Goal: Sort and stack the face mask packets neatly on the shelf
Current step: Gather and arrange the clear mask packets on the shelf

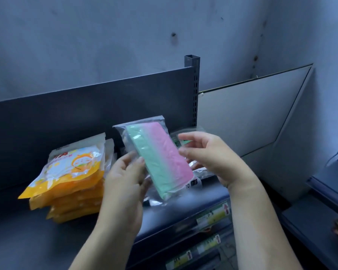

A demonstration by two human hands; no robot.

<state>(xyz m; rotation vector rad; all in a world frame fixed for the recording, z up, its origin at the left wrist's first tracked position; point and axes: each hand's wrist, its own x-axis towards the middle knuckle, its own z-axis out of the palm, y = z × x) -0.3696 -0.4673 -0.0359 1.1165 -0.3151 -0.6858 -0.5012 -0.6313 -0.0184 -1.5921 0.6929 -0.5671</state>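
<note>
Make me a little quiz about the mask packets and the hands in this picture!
1. True or false: the clear packet with green and pink masks is lying flat on the shelf.
2. Which colour is the stack of packets to the left of the hands? A) orange-yellow B) black C) purple
3. Fill in: the clear packet is held by ____ hands, the left hand and the right hand.

Key
1. False; it is held up above the shelf.
2. A
3. both
</note>
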